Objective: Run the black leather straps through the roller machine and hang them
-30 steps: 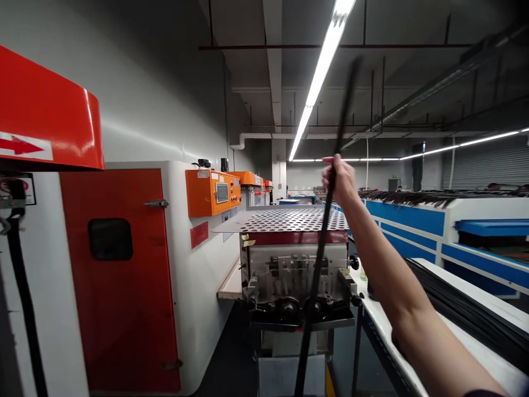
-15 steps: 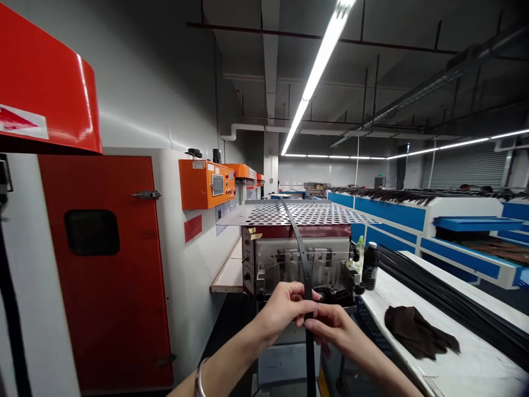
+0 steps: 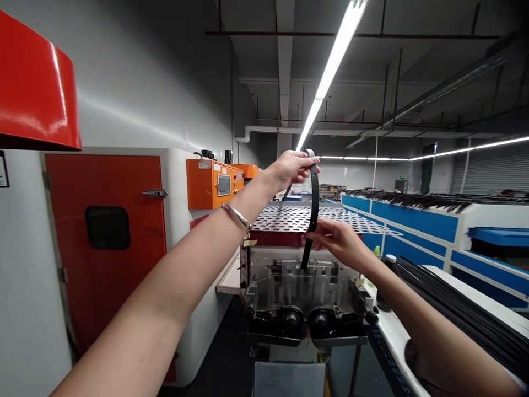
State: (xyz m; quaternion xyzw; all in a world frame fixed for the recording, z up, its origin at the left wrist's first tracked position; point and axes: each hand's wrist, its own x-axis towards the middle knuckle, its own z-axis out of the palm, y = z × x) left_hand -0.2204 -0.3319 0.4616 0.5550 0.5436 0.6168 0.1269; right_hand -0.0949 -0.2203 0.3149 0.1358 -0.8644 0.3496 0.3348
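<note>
A black belt strap (image 3: 315,193) with punched holes is held up over the machine (image 3: 285,286). My left hand (image 3: 292,167), raised and reaching far forward, pinches the strap where it bends over. Lower down, my right hand (image 3: 335,239) has its thumb and fingers closed on the strap near its hanging end, which reaches just above the machine's metal guides. Two dark rollers (image 3: 291,318) sit in black trays at the machine's front. Behind the hands lies a perforated metal sheet (image 3: 351,219) on top of the machine. Part of the strap beyond my left hand is hidden.
On the right, a white table (image 3: 438,275) carries a bundle of long black straps (image 3: 463,314), a dark bottle (image 3: 390,264) and a brown cloth partly behind my right forearm. An orange control box (image 3: 215,184) and a red-doored cabinet (image 3: 107,298) stand left.
Both hands were together low in front of the machine. My left hand has lifted the strap up and forward, and my right hand has risen. The strap's near end now hangs above the machine.
</note>
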